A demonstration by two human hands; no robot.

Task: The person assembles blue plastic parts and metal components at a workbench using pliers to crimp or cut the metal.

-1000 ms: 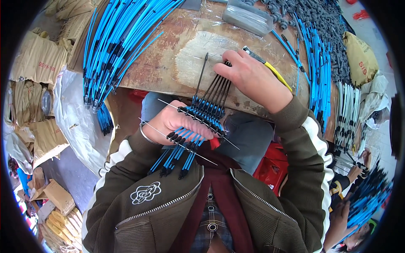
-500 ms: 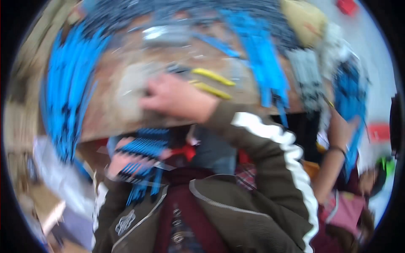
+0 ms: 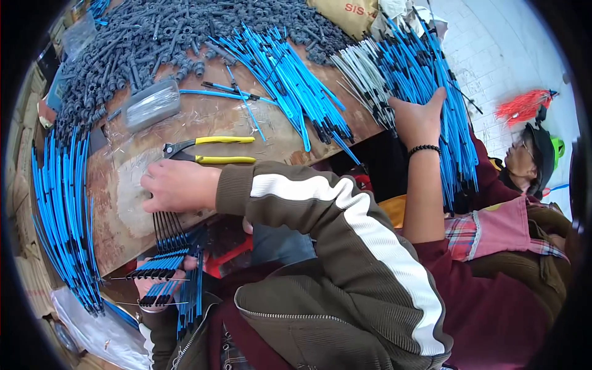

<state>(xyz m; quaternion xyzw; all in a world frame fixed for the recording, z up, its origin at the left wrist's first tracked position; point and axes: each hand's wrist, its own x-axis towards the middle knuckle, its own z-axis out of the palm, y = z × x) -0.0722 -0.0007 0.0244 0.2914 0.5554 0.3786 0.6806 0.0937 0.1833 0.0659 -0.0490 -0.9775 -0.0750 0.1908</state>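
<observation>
Below the table's near edge, my left hand (image 3: 145,287) is closed around a row of blue strips with black ends (image 3: 163,262), threaded on thin metal pins; more blue strips hang beside the palm. My right hand (image 3: 176,185) is over the tabletop, fingers curled downward and fingertips partly hidden. Thin dark rods (image 3: 168,228) from the held row run up to beneath that hand; what its fingers pinch, if anything, is hidden. Just beyond the right hand lie cutting pliers with yellow handles (image 3: 225,140).
A clear box of thin metal pins (image 3: 151,106) stands behind the pliers. Grey plastic pieces (image 3: 154,46) are heaped at the back. Blue strips lie at left (image 3: 61,209) and centre (image 3: 283,80). At right, a co-worker's hand (image 3: 422,120) rests on another blue bundle (image 3: 453,129).
The view has turned and sharpened. My right hand is now nearer the row of strips in my left hand. The co-worker's hand now rests on the blue bundle at right.
</observation>
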